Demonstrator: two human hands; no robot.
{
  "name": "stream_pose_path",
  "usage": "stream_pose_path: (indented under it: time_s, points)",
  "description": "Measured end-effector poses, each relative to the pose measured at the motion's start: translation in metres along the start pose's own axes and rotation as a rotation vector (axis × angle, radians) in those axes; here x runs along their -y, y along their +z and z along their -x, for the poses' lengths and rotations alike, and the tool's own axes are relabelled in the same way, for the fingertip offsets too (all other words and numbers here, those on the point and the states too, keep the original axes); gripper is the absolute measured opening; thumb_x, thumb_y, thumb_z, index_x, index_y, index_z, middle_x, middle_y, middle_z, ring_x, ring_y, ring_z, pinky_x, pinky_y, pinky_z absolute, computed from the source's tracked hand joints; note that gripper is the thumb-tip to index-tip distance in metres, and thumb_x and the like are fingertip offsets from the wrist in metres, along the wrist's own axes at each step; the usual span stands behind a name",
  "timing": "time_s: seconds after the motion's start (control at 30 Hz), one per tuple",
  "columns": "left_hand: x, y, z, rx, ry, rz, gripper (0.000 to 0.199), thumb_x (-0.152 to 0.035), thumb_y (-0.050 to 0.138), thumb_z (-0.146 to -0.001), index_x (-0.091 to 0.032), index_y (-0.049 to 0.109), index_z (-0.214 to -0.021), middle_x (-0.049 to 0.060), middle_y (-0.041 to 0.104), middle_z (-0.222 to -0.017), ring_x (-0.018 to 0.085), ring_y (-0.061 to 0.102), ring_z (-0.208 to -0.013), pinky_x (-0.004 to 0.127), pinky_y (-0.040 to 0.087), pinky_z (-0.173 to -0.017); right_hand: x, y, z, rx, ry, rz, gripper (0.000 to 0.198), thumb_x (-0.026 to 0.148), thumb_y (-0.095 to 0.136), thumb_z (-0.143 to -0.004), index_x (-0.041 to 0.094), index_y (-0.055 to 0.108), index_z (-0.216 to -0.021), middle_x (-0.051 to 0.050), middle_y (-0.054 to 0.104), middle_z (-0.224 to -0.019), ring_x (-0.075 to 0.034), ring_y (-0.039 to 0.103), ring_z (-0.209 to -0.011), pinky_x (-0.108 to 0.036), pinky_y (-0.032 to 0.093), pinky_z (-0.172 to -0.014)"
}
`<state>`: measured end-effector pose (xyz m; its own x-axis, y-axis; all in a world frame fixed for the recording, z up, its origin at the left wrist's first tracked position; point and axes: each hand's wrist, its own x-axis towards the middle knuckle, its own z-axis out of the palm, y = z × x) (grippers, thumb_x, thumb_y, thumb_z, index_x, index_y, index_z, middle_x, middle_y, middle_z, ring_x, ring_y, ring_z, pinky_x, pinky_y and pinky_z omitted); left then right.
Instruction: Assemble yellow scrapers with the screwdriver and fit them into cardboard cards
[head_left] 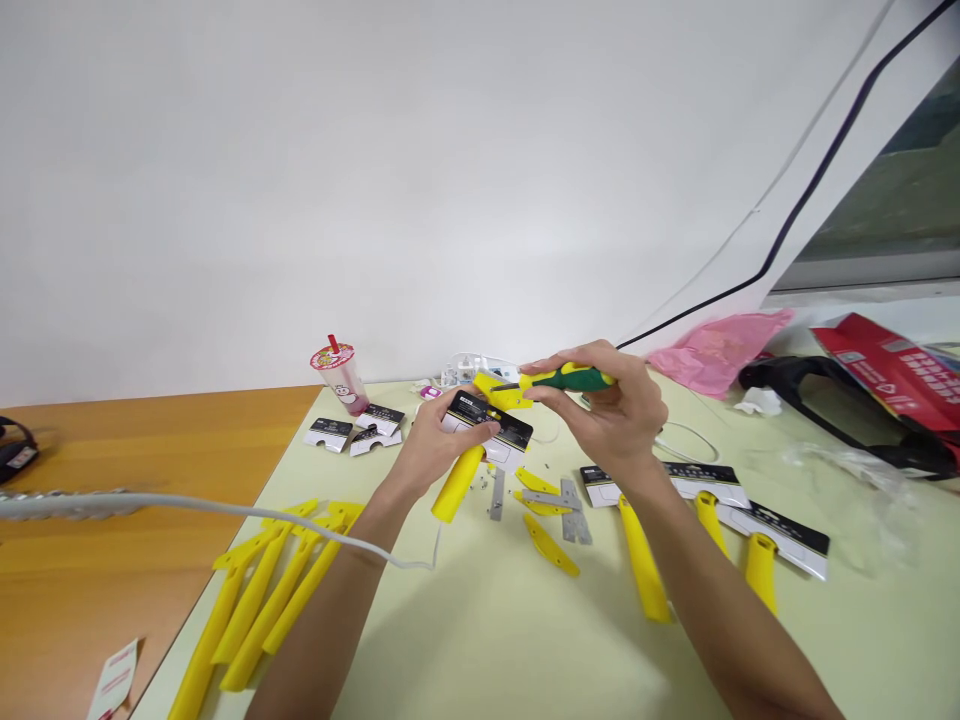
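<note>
My left hand [431,445] grips a yellow scraper [457,487], tilted, with a black-and-white printed card [510,430] around its neck. In my right hand [619,400] is a green and yellow screwdriver [577,378], its shaft pointing left and its tip at the scraper's yellow head. Whether the tip sits in a screw is too small to tell. Below the hands lie loose yellow clamp pieces [551,545], flat metal blades [576,520] and several small screws. Yellow handles [643,560] and more printed cards [784,540] lie by my right forearm.
Several yellow scrapers [244,610] lie together at the left, with a white cable [300,518] crossing above them. Farther back stand a drink cup [346,385] and small cards [328,433]. A pink bag [720,350], red packaging [892,375] and clear plastic [862,500] occupy the right side.
</note>
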<state>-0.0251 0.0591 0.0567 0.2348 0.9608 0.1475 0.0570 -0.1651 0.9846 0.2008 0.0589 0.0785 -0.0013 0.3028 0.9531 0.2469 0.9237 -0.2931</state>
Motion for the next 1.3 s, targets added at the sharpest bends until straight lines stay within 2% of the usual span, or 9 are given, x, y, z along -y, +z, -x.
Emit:
stream_pose_path:
  time_s: [0.1,0.3,0.47,0.57,0.67,0.77,0.93,1.07,1.3]
  points:
    - [-0.001,0.002,0.000,-0.031,0.007,-0.054,0.042,-0.038,0.091,-0.079,-0.021,0.079,-0.116,0.005,0.079,-0.104,0.024,0.073,-0.088,0.036,0.064,-0.078,-0.004,0.003,0.002,-0.024,-0.027,0.029,0.046,0.023,0.095,-0.088,0.031,0.067,-0.123,-0.001,0.083,-0.104,-0.026,0.085,-0.095,-0.041,0.072,-0.073]
    - [0.004,0.005,0.000,-0.153,0.142,-0.161,0.036,-0.038,0.085,-0.085,-0.022,0.078,-0.116,0.004,0.079,-0.102,0.022,0.072,-0.084,0.035,0.063,-0.079,0.012,0.028,0.006,-0.279,0.207,-0.075,0.031,0.025,0.089,-0.094,0.027,0.063,-0.111,0.000,0.078,-0.098,-0.022,0.085,-0.093,-0.030,0.071,-0.065]
    - [0.004,0.006,-0.001,-0.288,0.309,-0.339,0.025,-0.034,0.078,-0.091,-0.023,0.075,-0.114,0.003,0.079,-0.106,0.023,0.073,-0.098,0.037,0.058,-0.095,0.020,0.044,0.008,-0.396,0.323,-0.159,0.029,0.029,0.087,-0.096,0.027,0.059,-0.105,0.001,0.076,-0.096,-0.022,0.085,-0.094,-0.035,0.072,-0.075]
    - [0.003,0.003,-0.003,-0.348,0.336,-0.352,0.026,-0.033,0.078,-0.091,-0.023,0.074,-0.115,0.002,0.080,-0.108,0.023,0.074,-0.101,0.036,0.057,-0.097,0.017,0.046,0.011,-0.328,0.341,-0.214,0.023,0.032,0.078,-0.104,0.028,0.057,-0.110,-0.001,0.075,-0.105,-0.021,0.083,-0.103,-0.039,0.072,-0.085]
    - [0.004,-0.004,-0.007,-0.392,0.330,-0.305,0.028,-0.033,0.081,-0.088,-0.023,0.074,-0.113,0.002,0.079,-0.106,0.022,0.074,-0.098,0.034,0.058,-0.094,0.013,0.045,0.015,-0.156,0.379,-0.281,0.022,0.033,0.071,-0.108,0.030,0.055,-0.121,-0.005,0.070,-0.123,-0.022,0.077,-0.121,-0.045,0.069,-0.102]
    - [0.008,-0.013,-0.013,-0.401,0.313,-0.254,0.035,-0.033,0.084,-0.086,-0.023,0.074,-0.118,0.002,0.079,-0.109,0.023,0.074,-0.101,0.036,0.059,-0.096,0.009,0.043,0.020,-0.038,0.390,-0.304,0.022,0.031,0.069,-0.109,0.030,0.054,-0.125,-0.008,0.067,-0.132,-0.025,0.072,-0.133,-0.049,0.067,-0.109]
    - [0.010,-0.019,-0.017,-0.406,0.277,-0.183,0.038,-0.036,0.087,-0.082,-0.023,0.075,-0.115,0.003,0.077,-0.111,0.024,0.073,-0.102,0.037,0.063,-0.091,0.003,0.042,0.025,0.019,0.213,-0.219,0.022,0.021,0.065,-0.110,0.032,0.057,-0.127,-0.008,0.069,-0.132,-0.027,0.073,-0.132,-0.054,0.067,-0.108]
    - [0.012,-0.023,-0.019,-0.372,0.200,-0.009,0.047,-0.040,0.091,-0.077,-0.023,0.072,-0.117,0.005,0.075,-0.114,0.024,0.072,-0.099,0.033,0.064,-0.076,0.002,0.040,0.024,-0.019,0.199,-0.179,0.025,0.020,0.066,-0.109,0.031,0.058,-0.129,-0.007,0.070,-0.129,-0.026,0.073,-0.130,-0.052,0.068,-0.105]
    - [0.019,-0.040,-0.024,-0.261,0.212,0.133,0.052,-0.036,0.096,-0.073,-0.025,0.068,-0.115,0.003,0.071,-0.112,0.021,0.070,-0.098,0.028,0.059,-0.078,0.002,0.037,0.018,-0.175,0.336,-0.190,0.024,0.027,0.074,-0.105,0.030,0.061,-0.125,-0.005,0.074,-0.122,-0.024,0.078,-0.117,-0.040,0.072,-0.089]
